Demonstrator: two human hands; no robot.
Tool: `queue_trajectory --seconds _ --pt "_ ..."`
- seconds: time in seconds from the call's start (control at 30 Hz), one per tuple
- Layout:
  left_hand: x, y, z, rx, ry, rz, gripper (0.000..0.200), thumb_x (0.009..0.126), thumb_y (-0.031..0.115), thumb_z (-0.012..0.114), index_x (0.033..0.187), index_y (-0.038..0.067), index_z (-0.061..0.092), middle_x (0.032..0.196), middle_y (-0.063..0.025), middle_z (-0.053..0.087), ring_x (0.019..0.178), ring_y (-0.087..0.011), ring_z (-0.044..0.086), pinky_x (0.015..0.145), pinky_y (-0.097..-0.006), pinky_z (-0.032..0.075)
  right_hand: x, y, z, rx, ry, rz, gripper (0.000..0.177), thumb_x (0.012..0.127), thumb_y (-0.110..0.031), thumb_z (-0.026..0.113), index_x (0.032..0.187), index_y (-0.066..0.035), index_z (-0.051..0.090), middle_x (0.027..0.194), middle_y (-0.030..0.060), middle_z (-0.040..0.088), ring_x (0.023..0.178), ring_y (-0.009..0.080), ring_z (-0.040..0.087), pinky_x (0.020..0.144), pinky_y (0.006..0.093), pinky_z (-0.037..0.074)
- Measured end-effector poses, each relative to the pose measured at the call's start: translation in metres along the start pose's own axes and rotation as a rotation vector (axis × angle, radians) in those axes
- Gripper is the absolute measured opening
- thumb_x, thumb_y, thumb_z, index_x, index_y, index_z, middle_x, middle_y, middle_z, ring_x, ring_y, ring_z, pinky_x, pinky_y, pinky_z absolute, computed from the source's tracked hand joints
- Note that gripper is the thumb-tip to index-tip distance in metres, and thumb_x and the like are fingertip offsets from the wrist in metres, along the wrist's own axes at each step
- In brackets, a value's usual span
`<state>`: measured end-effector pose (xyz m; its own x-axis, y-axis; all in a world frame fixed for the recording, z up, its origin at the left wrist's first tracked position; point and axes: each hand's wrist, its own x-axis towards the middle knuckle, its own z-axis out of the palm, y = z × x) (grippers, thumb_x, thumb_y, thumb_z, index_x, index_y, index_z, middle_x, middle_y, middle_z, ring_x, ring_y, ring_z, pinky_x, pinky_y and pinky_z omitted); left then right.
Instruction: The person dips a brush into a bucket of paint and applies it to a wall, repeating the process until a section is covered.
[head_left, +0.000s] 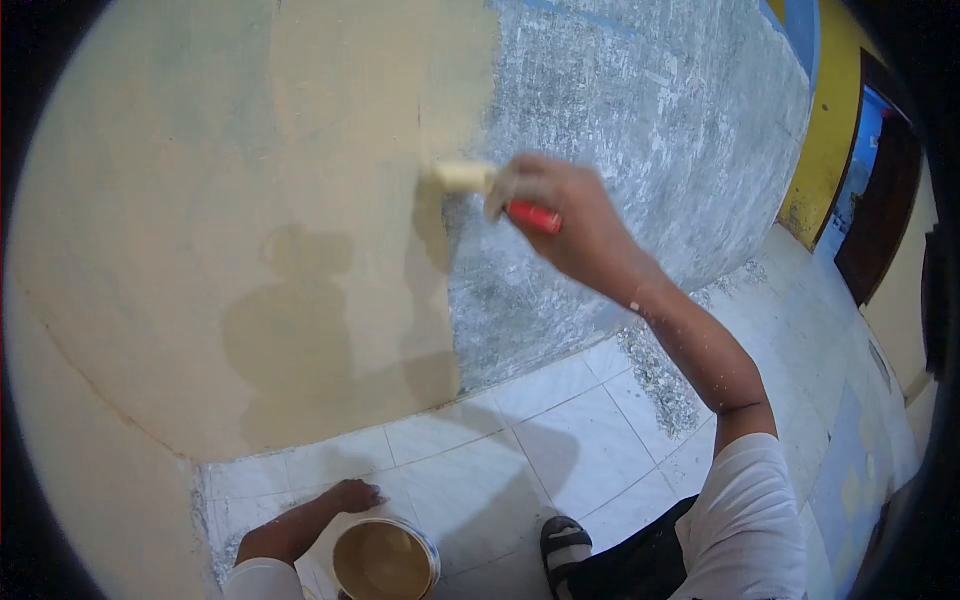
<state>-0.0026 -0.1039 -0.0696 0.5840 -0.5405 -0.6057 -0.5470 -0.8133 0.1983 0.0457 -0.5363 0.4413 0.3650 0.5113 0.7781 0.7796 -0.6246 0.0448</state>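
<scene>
My right hand (pixel 545 190) is closed around a paintbrush (pixel 465 178) with a red handle and cream-coated bristles; motion blurs it slightly. The bristles meet the wall at the border between cream paint (pixel 330 130) on the left and bare, mottled grey wall (pixel 620 120) on the right. Low on the left, my left hand (pixel 356 495) has its fingers curled just beyond the rim of a paint bucket (pixel 436 556). Whether those fingers grip anything is hidden. Tan-coloured paint lies inside the bucket.
Light floor tiles (pixel 580 460) run along the wall base. Scraped paint flakes (pixel 665 385) lie on the floor to the right. My sandalled foot (pixel 566 545) stands right of the bucket. A dark doorway (pixel 880 200) opens at the far right beside a yellow wall (pixel 825 110).
</scene>
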Motion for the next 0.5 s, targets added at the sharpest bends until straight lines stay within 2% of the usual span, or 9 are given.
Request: queue_trajectory --seconds 0.03,0.13,0.23,0.3,0.43,0.5 --pt "0.004 0.0 0.003 0.02 -0.005 0.003 0.06 0.097 0.061 0.034 0.109 0.009 0.062 0.103 -0.0205 0.068 0.099 -0.04 0.064 0.089 -0.0532 0.049 0.008 0.003 -0.005 -0.029 0.089 -0.039 0.014 0.078 0.005 0.069 0.087 -0.006 0.067 0.095 0.0091 0.067 0.084 0.0277 0.068 0.071 0.0359 0.055" --pt "0.003 0.002 -0.001 0.013 -0.019 -0.001 0.06 0.097 0.06 0.034 0.111 0.008 0.061 0.104 -0.0204 0.068 0.1 -0.0397 0.064 0.09 -0.0528 0.049 0.035 0.018 -0.006 -0.083 0.361 -0.147 0.017 0.076 0.009 0.063 0.085 -0.005 0.066 0.094 0.0125 0.065 0.085 0.033 0.065 0.071 0.0385 0.053" --pt "-0.015 0.02 -0.017 -0.066 0.023 0.001 0.059 0.098 0.061 0.034 0.106 0.008 0.061 0.104 -0.0198 0.067 0.101 -0.0415 0.062 0.091 -0.0542 0.047 0.029 0.028 0.016 -0.121 0.258 -0.148 0.013 0.077 0.006 0.061 0.085 -0.004 0.063 0.091 0.0127 0.062 0.079 0.0331 0.064 0.068 0.0406 0.052" --pt "-0.01 0.011 -0.002 -0.028 0.005 -0.026 0.059 0.098 0.06 0.034 0.111 0.009 0.06 0.105 -0.02 0.067 0.101 -0.0396 0.063 0.091 -0.0526 0.048 0.012 0.025 0.032 -0.097 0.158 -0.102 0.01 0.077 0.004 0.059 0.084 -0.003 0.061 0.089 0.0129 0.059 0.078 0.0339 0.062 0.068 0.0429 0.051" --pt "-0.01 0.011 0.0 -0.034 0.008 -0.035 0.06 0.098 0.06 0.033 0.115 0.009 0.06 0.107 -0.0206 0.067 0.103 -0.0383 0.063 0.092 -0.0516 0.048 -0.017 0.008 0.041 0.039 -0.103 0.011 0.01 0.077 0.005 0.059 0.082 -0.003 0.061 0.087 0.0137 0.059 0.081 0.0344 0.062 0.071 0.0431 0.05" --pt "-0.013 0.014 -0.011 0.002 -0.005 0.033 0.061 0.098 0.06 0.033 0.116 0.008 0.06 0.108 -0.0205 0.067 0.103 -0.0377 0.063 0.092 -0.0518 0.048 -0.018 0.001 0.033 0.081 -0.255 0.1 0.01 0.076 0.005 0.059 0.081 -0.003 0.062 0.086 0.0142 0.059 0.083 0.0346 0.062 0.072 0.0432 0.05"
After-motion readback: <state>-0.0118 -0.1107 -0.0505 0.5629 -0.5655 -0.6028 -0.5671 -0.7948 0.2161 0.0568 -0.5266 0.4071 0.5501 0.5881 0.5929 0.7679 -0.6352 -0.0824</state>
